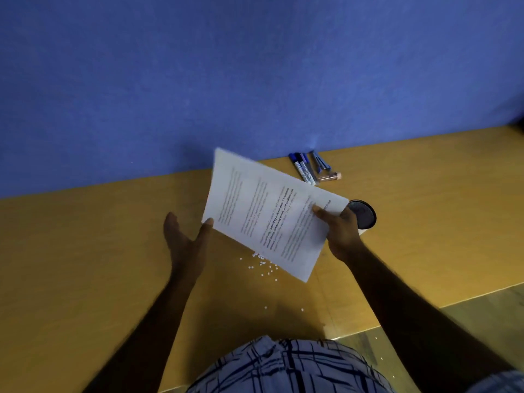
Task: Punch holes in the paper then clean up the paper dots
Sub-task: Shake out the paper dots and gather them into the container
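A white printed sheet of paper [263, 211] is held tilted above the yellow-brown desk [85, 251]. My right hand [340, 231] pinches its right edge, thumb on top. My left hand [184, 239] is open, palm up, with the thumb tip touching the sheet's lower left corner. Small white paper dots [263, 266] lie scattered on the desk just below the sheet. A few more paper dots sit nearer the front edge and on the floor. No hole punch is visible.
Several markers and pens [309, 167] lie by the blue partition wall [226, 80] at the back. A dark round lidded container [363, 214] stands right behind my right hand. The desk's edge runs diagonally at the right, with floor [467, 321] beyond.
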Demonstrator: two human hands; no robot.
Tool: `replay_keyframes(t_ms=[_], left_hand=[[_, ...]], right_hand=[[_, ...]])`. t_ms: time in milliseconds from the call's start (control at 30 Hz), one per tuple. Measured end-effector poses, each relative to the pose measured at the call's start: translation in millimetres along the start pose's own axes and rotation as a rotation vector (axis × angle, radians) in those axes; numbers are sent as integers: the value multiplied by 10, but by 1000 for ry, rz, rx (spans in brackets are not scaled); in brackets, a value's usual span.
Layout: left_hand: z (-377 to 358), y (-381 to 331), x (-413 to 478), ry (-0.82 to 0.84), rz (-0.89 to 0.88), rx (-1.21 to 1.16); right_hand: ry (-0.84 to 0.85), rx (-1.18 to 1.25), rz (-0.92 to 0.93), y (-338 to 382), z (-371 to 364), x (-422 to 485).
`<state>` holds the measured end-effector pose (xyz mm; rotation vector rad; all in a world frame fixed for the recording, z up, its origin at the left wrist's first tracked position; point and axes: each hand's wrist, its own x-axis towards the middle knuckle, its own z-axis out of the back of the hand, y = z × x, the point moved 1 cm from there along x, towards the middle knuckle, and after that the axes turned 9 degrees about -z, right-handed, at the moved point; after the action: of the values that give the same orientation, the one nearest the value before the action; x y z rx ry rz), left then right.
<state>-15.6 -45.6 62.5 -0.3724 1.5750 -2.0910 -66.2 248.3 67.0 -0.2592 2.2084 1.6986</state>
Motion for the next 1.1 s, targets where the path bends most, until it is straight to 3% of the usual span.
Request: replay_keyframes(t_ms=[67, 133, 233, 333, 533, 700, 967, 1100], left_hand=[[-44, 172, -152, -3, 116, 87], [-87, 313, -293, 184, 220, 185], [-179, 349, -569, 444, 379, -52], [-252, 396, -713, 514, 281, -92], [-160, 448, -702, 344, 60, 30], [161, 514, -564, 319, 80, 41], [995, 710, -267, 358, 208, 6], [1288, 837, -120, 286, 200, 90]], right_hand=[[-48, 119, -61, -90, 24, -69], [-76, 220, -119, -191, 43, -150], [-110, 350, -238, -377, 38, -268], [-133, 463, -377, -597, -35, -389], [-38, 490, -487, -835, -197, -551], [-56, 236, -442, -868, -251, -602], [138, -297, -391, -1021, -598, -641], [165, -509, -316, -1216, -921, -650]])
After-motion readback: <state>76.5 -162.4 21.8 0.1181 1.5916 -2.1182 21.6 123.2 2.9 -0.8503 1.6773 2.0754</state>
